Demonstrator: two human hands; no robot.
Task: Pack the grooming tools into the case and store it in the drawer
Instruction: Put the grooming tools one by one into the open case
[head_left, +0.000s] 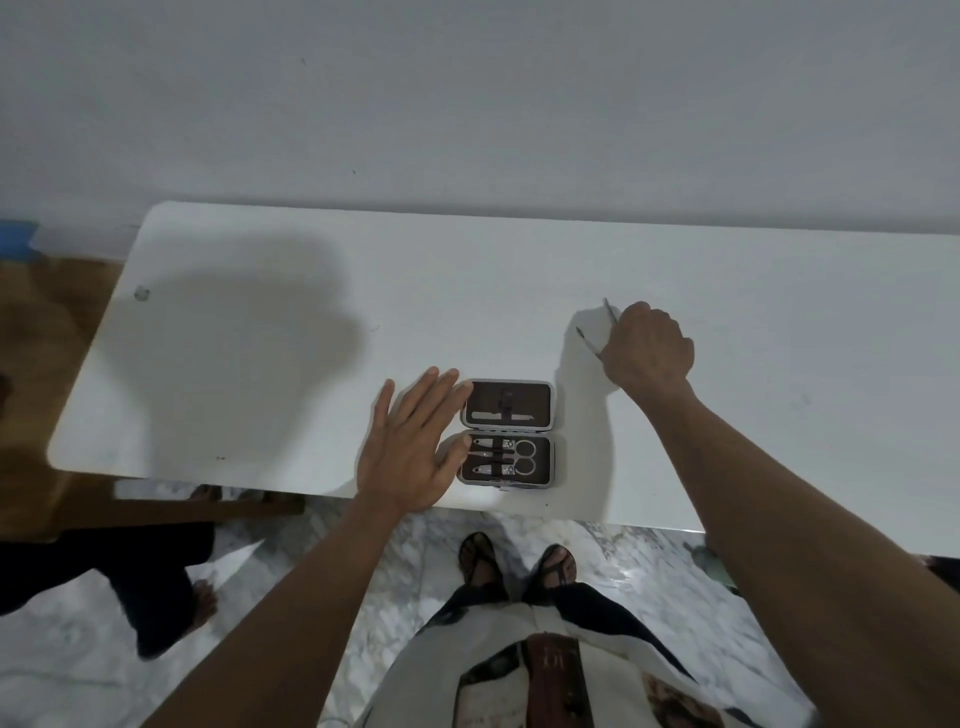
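Right grip (647, 345) is clenched knuckles-up over two thin metal tools (609, 310), whose pointed ends stick out from under the fingers toward the desk's far edge; it looks as if both are pinched in the fist, though the fingers hide the actual contact, so I cannot be sure whether they are lifted or only covered. Left grip (410, 447) is released, palm down and fingers spread flat, its fingertips touching the left side of the case (508, 432) as if steadying it.

That case lies open near the desk's near edge, about midway along it, its two brown-lined halves hinged one behind the other. In the near half sit the scissors (522, 457) and what appear to be two clippers (492, 443) under a strap; in the far half a slim file (506, 414) is tucked under a loop.

By my judgement the packing is well on: most tools are seated, and the two thin pieces well right of the case, toward the far edge, are what remains. After them come shutting the case and storing it. No drawer shows in this view, so where that last step happens cannot be told. White desk (270, 332) carries nothing else of note.
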